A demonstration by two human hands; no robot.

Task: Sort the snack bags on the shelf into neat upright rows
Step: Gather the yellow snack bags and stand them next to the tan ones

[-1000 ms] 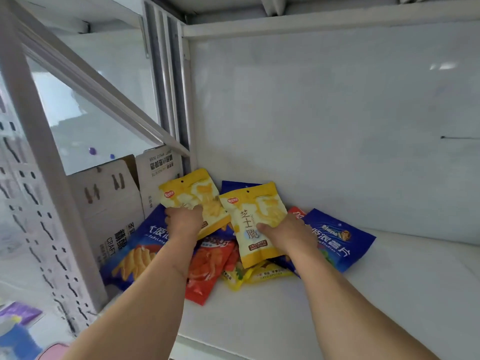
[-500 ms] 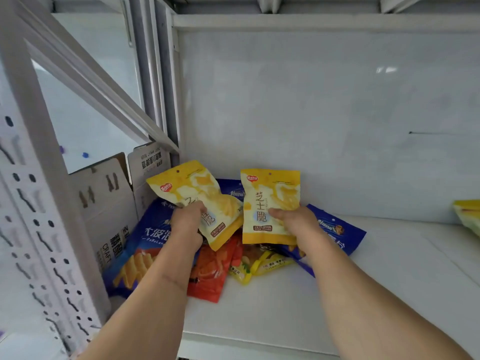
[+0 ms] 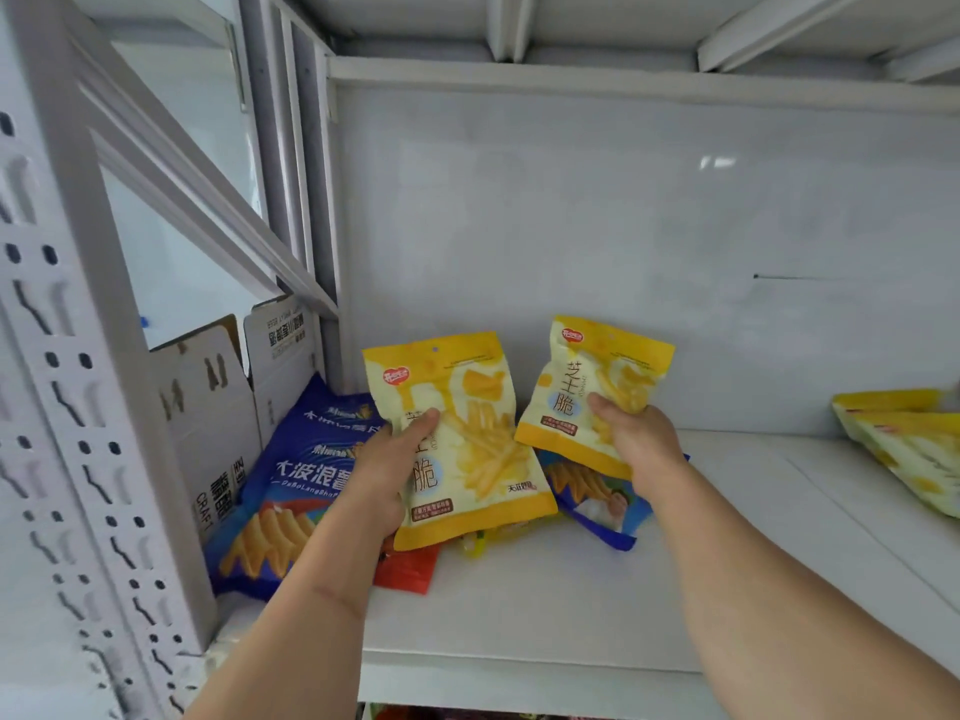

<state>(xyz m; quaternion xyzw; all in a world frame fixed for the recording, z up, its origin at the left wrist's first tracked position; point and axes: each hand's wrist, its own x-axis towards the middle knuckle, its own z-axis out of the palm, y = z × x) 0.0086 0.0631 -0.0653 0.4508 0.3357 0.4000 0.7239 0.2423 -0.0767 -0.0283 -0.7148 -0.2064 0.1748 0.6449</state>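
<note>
A: Currently, what does each hand hold?

B: The left hand [image 3: 387,472] grips a yellow-and-cream plastic snack bag printed with fries [image 3: 457,439]. The thumb lies across the front panel; the other fingers are behind the bag and cannot be seen. The right hand [image 3: 636,441] grips a second yellow-and-cream snack bag of the same design [image 3: 587,387], thumb pressed on the front, lower right part of the bag inside the grip.

A: State the position of both bags.

B: Both are raised clear of the white metal shelf board [image 3: 545,605], fronts facing the camera, tops upward. The left bag tilts slightly to the left; the right bag tilts to the right. Their near edges are just beside each other, not touching.

A: What lies below them?

B: A loose pile at the left rear corner of the shelf. A large dark blue foil bag printed with wavy chips [image 3: 291,491] leans against a white folded cardboard carton [image 3: 218,423]. A red-orange bag [image 3: 410,569] shows under the left bag's bottom edge. A small yellow packet [image 3: 480,540] is mostly hidden. A smaller blue bag [image 3: 597,501] lies flat under the right hand.

A: Other stock?

B: Two more yellow-and-cream bags [image 3: 904,449] lean at the right edge of the shelf, well apart from the pile. The white back panel [image 3: 623,241] stands behind everything.
</note>
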